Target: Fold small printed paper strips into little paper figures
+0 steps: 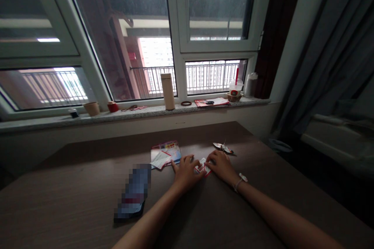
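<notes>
My left hand (184, 171) and my right hand (221, 164) rest on the dark wooden table (73, 186), meeting over a small red-and-white piece of paper (202, 167). The fingers of both hands press down on that paper, which lies flat on the table between them. A white band sits on my right wrist. Just left of my left hand lies a colourful printed leaflet (169, 151) with a white folded sheet (160, 160) on top. A small folded paper figure (223, 148) stands just beyond my right hand.
A blurred dark flat object (133, 193) lies on the table to the left. The window sill (131, 114) holds a tall beige flask (168, 91), a paper cup (92, 108), a red pot (112, 106), papers (212, 102) and a drink cup (235, 86). Grey curtains (330, 54) hang at right.
</notes>
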Motion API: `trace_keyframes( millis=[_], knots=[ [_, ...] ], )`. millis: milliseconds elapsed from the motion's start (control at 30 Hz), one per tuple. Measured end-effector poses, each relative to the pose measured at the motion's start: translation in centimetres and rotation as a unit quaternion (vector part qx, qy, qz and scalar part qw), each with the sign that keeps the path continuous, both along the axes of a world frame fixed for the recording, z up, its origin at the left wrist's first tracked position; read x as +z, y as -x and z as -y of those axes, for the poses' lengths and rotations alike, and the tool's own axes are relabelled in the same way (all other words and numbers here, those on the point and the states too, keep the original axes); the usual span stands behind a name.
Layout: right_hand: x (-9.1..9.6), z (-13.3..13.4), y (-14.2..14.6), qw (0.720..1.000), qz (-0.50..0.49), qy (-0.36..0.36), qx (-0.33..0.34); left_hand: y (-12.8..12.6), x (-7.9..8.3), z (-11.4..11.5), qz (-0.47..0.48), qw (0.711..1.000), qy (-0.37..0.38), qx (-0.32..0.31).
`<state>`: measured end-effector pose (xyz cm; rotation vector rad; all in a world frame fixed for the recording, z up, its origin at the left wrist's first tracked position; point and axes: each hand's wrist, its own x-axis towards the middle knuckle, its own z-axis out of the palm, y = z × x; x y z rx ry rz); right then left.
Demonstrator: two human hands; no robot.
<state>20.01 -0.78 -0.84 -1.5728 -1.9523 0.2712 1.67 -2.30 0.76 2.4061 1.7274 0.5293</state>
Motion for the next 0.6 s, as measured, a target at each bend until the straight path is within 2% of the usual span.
trace_keyframes(
  millis=[333,600],
  knots=[
    [0.32,0.17,0.4,1.0,0.023,-0.001,-0.012,0.02,0.01,-0.42,-0.007,1.0,0.028,-0.002],
    [0.47,-0.51,0.83,0.999,0.027,0.003,-0.017,-0.28,-0.17,-0.59,0.009,1.0,-0.012,0.007]
  ],
)
